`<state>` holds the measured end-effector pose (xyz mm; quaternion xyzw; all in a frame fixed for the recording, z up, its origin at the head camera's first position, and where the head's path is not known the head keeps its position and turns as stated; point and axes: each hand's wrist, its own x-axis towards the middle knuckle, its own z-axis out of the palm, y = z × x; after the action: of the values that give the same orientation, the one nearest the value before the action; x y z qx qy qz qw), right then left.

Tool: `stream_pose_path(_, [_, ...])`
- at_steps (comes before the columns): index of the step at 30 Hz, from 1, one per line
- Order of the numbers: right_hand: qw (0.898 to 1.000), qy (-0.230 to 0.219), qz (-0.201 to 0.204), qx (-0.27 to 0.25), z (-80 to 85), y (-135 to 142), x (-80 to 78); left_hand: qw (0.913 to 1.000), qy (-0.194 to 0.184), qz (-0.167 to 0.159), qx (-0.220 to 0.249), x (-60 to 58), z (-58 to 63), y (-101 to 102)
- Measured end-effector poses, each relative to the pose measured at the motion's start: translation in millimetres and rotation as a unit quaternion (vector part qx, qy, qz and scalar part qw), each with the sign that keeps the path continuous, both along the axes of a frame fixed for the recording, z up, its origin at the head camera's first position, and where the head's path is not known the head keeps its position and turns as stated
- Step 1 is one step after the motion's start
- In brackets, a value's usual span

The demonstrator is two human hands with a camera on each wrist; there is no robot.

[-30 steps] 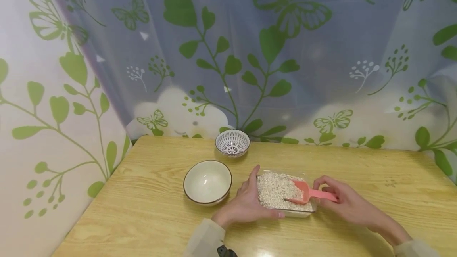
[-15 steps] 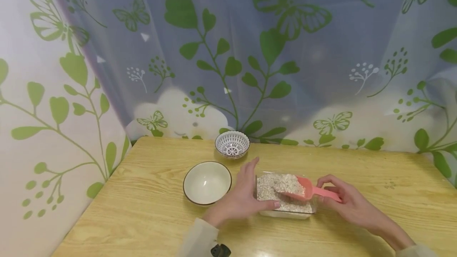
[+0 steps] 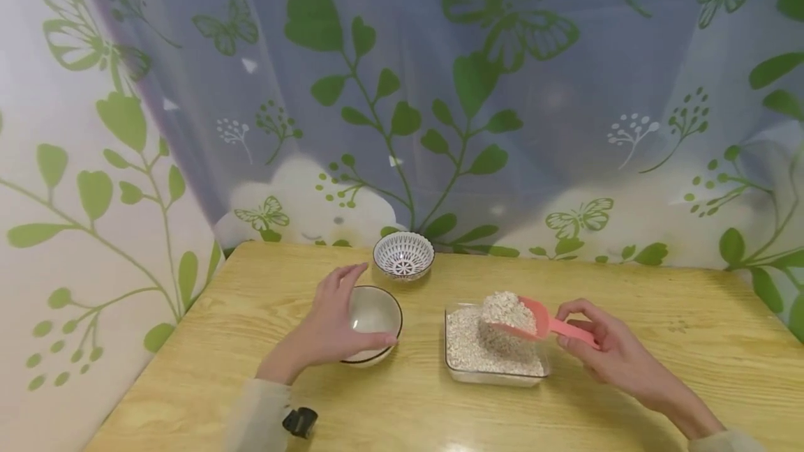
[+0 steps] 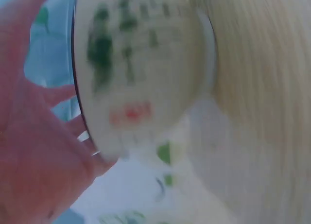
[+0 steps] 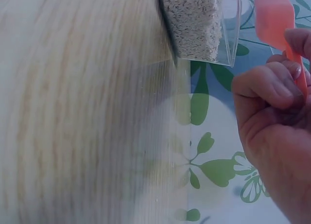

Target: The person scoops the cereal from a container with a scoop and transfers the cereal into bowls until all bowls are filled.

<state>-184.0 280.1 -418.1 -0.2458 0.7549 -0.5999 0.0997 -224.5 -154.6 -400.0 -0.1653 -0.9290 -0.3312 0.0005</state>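
Note:
My right hand (image 3: 612,354) pinches the handle of a pink scoop (image 3: 534,318), heaped with oat flakes (image 3: 504,310). The scoop is held just above a clear rectangular container (image 3: 496,377) full of the same flakes. In the right wrist view, thumb and curled fingers grip the scoop's handle (image 5: 297,68). My left hand (image 3: 320,332) is spread around the left side of a cream bowl (image 3: 384,312) with a dark rim, thumb along the near rim and fingers toward the far rim. Green and red print marks the bowl's outside (image 4: 141,63) in the blurred left wrist view.
A small patterned bowl (image 3: 404,257) stands behind the cream bowl, near the back edge of the wooden table (image 3: 659,298). A printed curtain (image 3: 565,124) hangs directly behind the table. A black strap device (image 3: 300,422) is on my left wrist.
My left hand has left the container's left side and moved left to the cream bowl. The scoop, loaded with oat flakes, has risen out of the container.

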Motion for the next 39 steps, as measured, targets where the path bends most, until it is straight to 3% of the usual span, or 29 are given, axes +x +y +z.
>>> stream_pose_path(5, [1.0, -0.01, -0.008, -0.014, 3.1, -1, 1.1, 0.9971, -0.075, 0.001, 0.01, -0.9, -11.9, -35])
stream_pose_path(11, [0.999, -0.012, -0.014, -0.029, 7.2, -4, 1.6, 0.9842, -0.155, -0.029, 0.082, 1.3, -18.5, -48])
stream_pose_path(16, [0.999, -0.014, -0.017, -0.035, 8.9, -5, 2.3, 0.9806, -0.158, -0.033, 0.111, 1.1, -24.7, -46])
stream_pose_path(22, [0.999, -0.01, -0.005, -0.046, 8.9, -6, 1.4, 0.9702, -0.179, -0.066, 0.149, 1.1, -30.0, -38])
stream_pose_path(29, [0.999, -0.014, -0.006, -0.046, 9.3, -10, -1.5, 0.9679, -0.169, -0.089, 0.163, 0.3, -31.2, -21])
stream_pose_path(39, [1.0, -0.011, -0.013, -0.007, 14.0, -22, -9.3, 0.9669, -0.166, -0.097, 0.168, -1.7, -36.1, -18])
